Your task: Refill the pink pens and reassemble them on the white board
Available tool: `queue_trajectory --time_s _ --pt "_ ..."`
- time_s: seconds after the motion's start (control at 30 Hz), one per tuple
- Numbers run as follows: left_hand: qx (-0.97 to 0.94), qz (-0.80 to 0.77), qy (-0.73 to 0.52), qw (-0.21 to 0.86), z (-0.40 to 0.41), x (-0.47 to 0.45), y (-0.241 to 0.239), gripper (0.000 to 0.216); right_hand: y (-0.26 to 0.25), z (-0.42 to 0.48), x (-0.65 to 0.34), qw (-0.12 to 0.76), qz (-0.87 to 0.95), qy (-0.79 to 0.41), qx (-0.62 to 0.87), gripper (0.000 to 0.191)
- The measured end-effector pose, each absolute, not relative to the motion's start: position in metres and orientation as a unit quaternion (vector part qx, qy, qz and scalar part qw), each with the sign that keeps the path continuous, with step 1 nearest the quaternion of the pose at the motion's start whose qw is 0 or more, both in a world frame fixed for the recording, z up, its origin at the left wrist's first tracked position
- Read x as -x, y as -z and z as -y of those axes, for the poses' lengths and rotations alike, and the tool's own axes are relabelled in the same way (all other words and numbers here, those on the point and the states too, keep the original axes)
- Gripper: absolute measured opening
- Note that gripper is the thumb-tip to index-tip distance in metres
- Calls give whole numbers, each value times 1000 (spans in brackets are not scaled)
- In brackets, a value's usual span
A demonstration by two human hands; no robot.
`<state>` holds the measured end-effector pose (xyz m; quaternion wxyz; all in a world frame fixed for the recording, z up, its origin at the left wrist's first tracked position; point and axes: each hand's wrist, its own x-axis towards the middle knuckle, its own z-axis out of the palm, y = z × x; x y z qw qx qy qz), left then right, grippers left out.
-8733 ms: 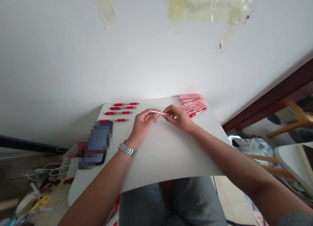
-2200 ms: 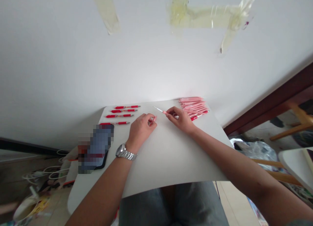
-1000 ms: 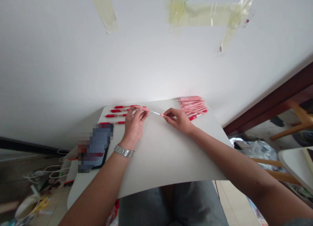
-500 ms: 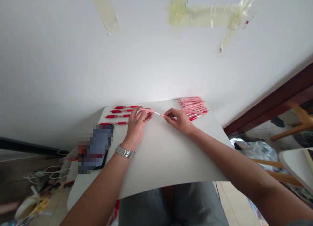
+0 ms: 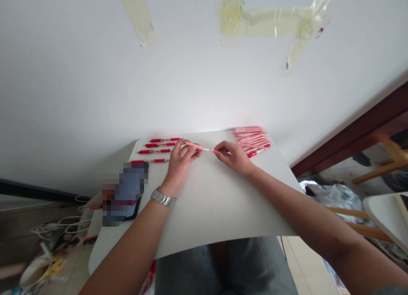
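Observation:
My left hand (image 5: 180, 163) pinches a pale pink pen barrel (image 5: 194, 146) above the white table (image 5: 210, 201). My right hand (image 5: 234, 157) pinches the back end of a thin refill (image 5: 207, 149), whose front part sits inside that barrel. Both hands are closed, held close together near the table's far edge. A pile of pink pen parts (image 5: 251, 135) lies just right of my right hand. Several finished red pens (image 5: 156, 150) lie in a row left of my left hand.
A dark phone (image 5: 126, 193) lies at the table's left edge. A white wall with tape strips (image 5: 270, 18) rises behind the table. Cables and clutter sit on the floor at left; a wooden chair (image 5: 376, 163) and plastic bags stand at right.
The refill, first held free in my right hand, has slid into the barrel in my left hand. My hands have come closer together, and less of the refill shows.

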<state>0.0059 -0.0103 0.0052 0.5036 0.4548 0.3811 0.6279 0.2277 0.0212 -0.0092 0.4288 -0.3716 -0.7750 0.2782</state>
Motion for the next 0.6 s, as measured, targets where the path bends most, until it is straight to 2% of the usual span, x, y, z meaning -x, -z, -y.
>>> queue_trajectory --time_s 0.6 --pt "-483 -365 -591 533 16 -14 -6 30 8 -20 -229 422 789 -274 353 21"
